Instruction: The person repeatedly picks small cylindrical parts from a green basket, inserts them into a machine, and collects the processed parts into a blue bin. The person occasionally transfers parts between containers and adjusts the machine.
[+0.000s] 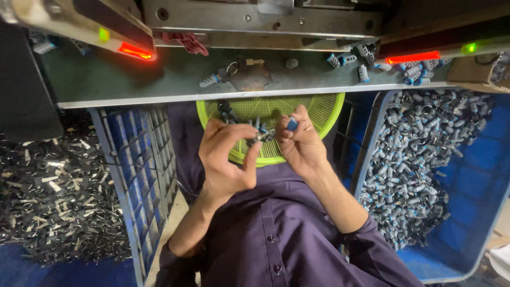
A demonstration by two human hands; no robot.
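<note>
Over the green basket [319,114], both hands pinch small parts, seemingly metal: left [226,159], right [300,141].

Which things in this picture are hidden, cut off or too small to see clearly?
Head view only:
- Small metal part between the left hand and right hand: too small, half covered by fingers.
- Green basket: far side hidden under the bench, near side behind the hands.
- Blue crate of small parts: cut off by the right edge.
- Machine: cut off by the top edge.
</note>
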